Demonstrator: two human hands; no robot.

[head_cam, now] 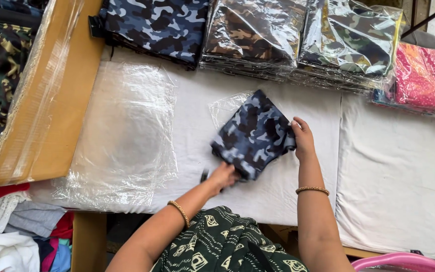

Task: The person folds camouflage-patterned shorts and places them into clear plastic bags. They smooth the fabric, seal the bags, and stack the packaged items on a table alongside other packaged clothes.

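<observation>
Both hands grip a folded blue camouflage garment (254,135) on the white table (399,176), left hand (223,176) at its near corner, right hand (303,138) alongside; the clear bag (225,107) beyond may bunch and snag.

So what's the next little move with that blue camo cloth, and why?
Probably slide the folded cloth further into the clear bag. Its far end already lies on the bag, the right hand is on its edge and the left hand at its near corner.
</observation>
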